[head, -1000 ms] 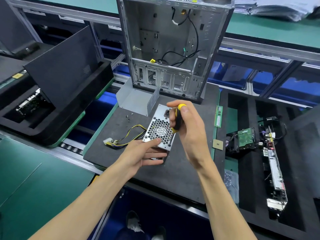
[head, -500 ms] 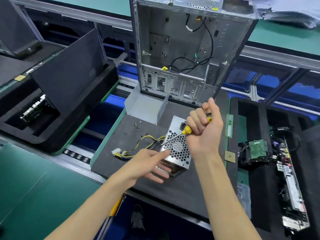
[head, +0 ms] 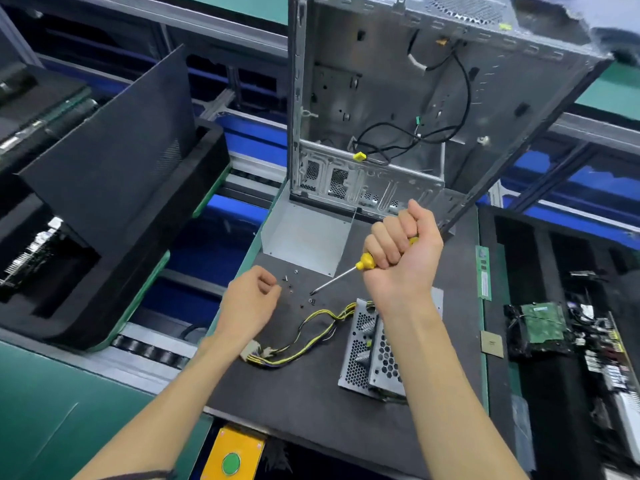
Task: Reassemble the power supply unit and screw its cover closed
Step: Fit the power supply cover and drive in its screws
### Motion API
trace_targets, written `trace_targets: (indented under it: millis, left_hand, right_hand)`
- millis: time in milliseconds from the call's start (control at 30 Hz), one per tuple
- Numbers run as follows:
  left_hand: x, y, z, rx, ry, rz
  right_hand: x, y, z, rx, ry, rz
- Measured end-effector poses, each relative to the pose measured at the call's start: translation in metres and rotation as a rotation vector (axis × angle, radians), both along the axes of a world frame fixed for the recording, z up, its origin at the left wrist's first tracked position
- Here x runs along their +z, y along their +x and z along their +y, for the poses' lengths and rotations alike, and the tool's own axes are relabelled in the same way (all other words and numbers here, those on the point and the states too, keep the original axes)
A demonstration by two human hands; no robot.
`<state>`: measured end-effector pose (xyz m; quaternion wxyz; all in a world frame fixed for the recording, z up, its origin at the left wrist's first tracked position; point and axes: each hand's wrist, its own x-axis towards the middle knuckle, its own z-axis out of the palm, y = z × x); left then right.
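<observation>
R hand [head: 401, 258] has its grip clenched round the yellow handle of a screwdriver [head: 360, 265], shaft angled down-left w/ the tip right by a few loose screws [head: 294, 289] on the dark worktop [head: 311, 403]; can't tell if the tip touches one. L hand [head: 251, 303] hovers just left of the screws, fingers curled w/ thumb and forefinger close together; can't tell whether the grip has a screw in it or nothing. PSU [head: 370, 355] lies on the worktop below the R wrist, partly hidden by that forearm, perforated metal faces showing. Its yellow/black cable bundle [head: 304, 341] runs left to a pale connector near the L wrist. A bent grey cover plate [head: 308, 237] stands behind the screws, at the foot of an open PC case [head: 398, 98] that is upright at the back w/ black wires inside. To the right: a green RAM stick [head: 483, 275], a small CPU chip [head: 491, 342], and a tray w/ a drive and boards [head: 543, 327]. Left side: black foam trays [head: 104, 188]. Yellow box w/ a green button [head: 232, 462] at the near edge
</observation>
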<state>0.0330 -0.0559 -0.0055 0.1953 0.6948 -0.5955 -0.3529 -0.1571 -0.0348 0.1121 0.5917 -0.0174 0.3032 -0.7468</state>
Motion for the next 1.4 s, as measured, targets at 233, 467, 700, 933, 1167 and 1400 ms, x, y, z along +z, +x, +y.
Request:
trace_targets:
  millis: [233,467,700,933,1167,1400]
  left_hand:
    - [-0.032,-0.005,-0.025,-0.110,-0.098,-0.127]
    - [-0.046,-0.010,-0.037,-0.198,-0.174,-0.166]
    - [-0.028,-0.018,-0.040,-0.142,-0.112,0.136]
    - [0.053,-0.042,-0.017,-0.148,0.201,0.999]
    - [0.084,-0.066,0.011,-0.194,0.284,1.191]
    - [0.095,-0.083,0.038,-0.253,-0.086,0.841]
  right_hand:
    - [-0.015,0.004,-0.019,-0.047,0.051,0.016]
    - [-0.021,-0.003,-0.032,-0.062,0.054,0.033]
    - [-0.019,-0.008,-0.034,-0.091,0.028,-0.016]
    - [-0.004,-0.040,-0.017,-0.251,-0.009,-0.085]
    - [0.009,-0.061,0.011,-0.342,-0.099,-0.168]
    - [0.006,-0.074,0.033,-0.383,-0.097,-0.189]
